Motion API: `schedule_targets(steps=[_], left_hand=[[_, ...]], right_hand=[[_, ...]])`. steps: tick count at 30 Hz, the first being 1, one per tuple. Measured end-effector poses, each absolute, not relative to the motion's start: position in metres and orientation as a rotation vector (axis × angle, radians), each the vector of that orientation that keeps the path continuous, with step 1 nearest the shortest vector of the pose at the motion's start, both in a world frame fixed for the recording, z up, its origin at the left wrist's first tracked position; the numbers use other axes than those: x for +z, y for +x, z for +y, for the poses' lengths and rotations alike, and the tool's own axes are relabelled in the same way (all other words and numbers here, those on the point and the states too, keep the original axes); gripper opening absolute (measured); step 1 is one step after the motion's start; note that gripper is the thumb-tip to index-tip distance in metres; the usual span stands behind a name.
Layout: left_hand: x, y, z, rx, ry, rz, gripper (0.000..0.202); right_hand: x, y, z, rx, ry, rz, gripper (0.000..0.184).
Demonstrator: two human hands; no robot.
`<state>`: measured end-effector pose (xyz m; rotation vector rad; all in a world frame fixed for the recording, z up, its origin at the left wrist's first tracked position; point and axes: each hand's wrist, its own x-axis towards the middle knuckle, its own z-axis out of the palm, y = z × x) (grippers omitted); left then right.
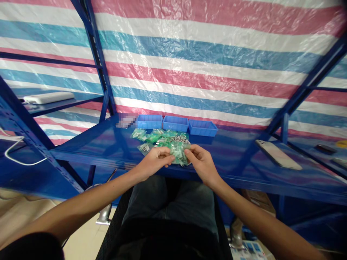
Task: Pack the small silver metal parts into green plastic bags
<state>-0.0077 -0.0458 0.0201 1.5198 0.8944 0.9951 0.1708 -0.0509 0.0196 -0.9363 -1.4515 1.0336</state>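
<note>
A clear, greenish plastic bag [179, 152] with small metal parts in it is stretched between my two hands near the front edge of the shelf. My left hand [159, 157] pinches its left side, thumb against fingers. On the right side my right hand [200, 159] grips it the same way. Just beyond lie several more green-tinted bags [157, 135] and a heap of small metal pieces [180, 138]. A further small bag [145, 148] rests left of my left hand. What exactly the parts are is too small to tell.
Three blue plastic bins stand in a row at the back: left [150, 121], middle [175, 124], right [202, 128]. A phone [278, 154] lies on the blue shelf [233, 151] to the right. Blue metal posts [99, 54] frame both sides. A white device [48, 97] sits on a side shelf.
</note>
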Motion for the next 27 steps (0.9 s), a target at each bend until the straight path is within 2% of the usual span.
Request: schedule_targets(steps=[4,9,19,27], left_hand=[[0.019,-0.008,-0.044,1.088,1.541,0.89,0.022],[0.02,-0.007,-0.047,1.041,1.624,0.86,0.021],[0.008,-0.004,-0.052,1.12,1.707,0.925,0.023],[0.011,-0.003,-0.052,1.058,1.741,0.926,0.025]], right_hand=[[0.017,0.171,-0.051,1.108,-0.953,-1.582,0.022],[0.017,0.174,-0.051,0.992,-1.006,-1.678,0.025],[0.02,0.172,-0.059,0.783,-1.114,-1.946,0.017],[0.014,0.171,-0.06,0.856,-1.023,-1.806,0.016]])
